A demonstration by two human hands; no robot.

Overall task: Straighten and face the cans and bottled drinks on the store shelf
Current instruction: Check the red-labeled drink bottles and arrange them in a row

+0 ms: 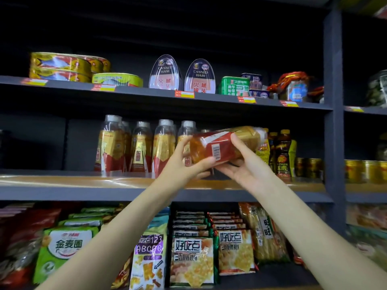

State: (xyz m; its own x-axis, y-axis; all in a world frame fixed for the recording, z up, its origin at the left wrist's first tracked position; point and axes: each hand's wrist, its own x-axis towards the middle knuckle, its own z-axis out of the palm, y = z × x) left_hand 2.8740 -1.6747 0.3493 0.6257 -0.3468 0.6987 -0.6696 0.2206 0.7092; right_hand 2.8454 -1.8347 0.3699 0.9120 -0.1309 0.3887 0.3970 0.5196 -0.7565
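Holding btl (226, 144) sideways | L hand (184, 162) + R hand (243, 164) | mid shelf (62, 192)

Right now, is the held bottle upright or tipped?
Tipped: the bottle lies nearly sideways between left hand and right hand, above the shelf.

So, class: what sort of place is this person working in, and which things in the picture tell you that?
Most likely a small grocery store. Price tags are fixed along the shelf edge, identical bottled drinks stand in a row, and canned ham tins sit above stacked snack packets.
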